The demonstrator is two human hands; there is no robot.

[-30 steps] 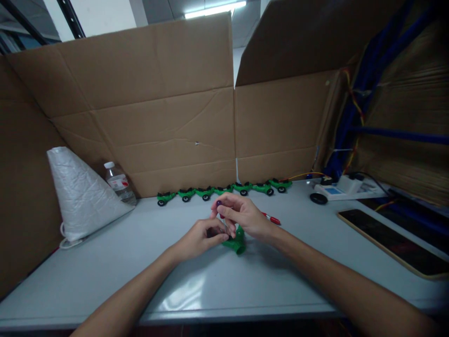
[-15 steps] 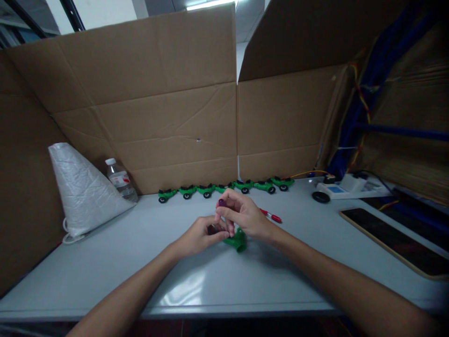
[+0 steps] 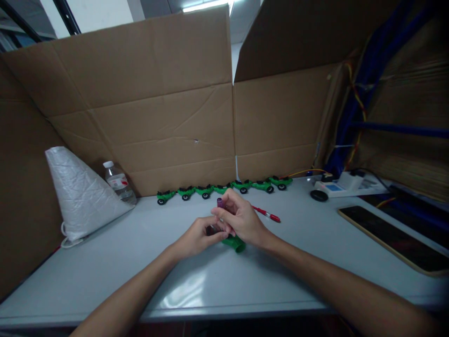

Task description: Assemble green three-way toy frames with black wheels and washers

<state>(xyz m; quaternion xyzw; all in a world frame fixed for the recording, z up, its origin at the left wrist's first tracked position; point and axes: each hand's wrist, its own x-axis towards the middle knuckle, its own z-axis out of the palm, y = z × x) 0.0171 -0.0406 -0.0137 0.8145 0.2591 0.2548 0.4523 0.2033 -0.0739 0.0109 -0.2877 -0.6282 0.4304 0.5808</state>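
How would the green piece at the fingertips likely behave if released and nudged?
The green piece looks like moulded plastic with a hollow open end, so it is probably stiff and light for its size. That rounded end may let it rock or roll a little, and the glossy table might let it slide.

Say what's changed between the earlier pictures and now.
The right hand has shifted slightly left, covering more of the green part and baring more of the red pen. It keeps hold of the purple tool; the left hand stays at the part. Pen and phone are unmoved.
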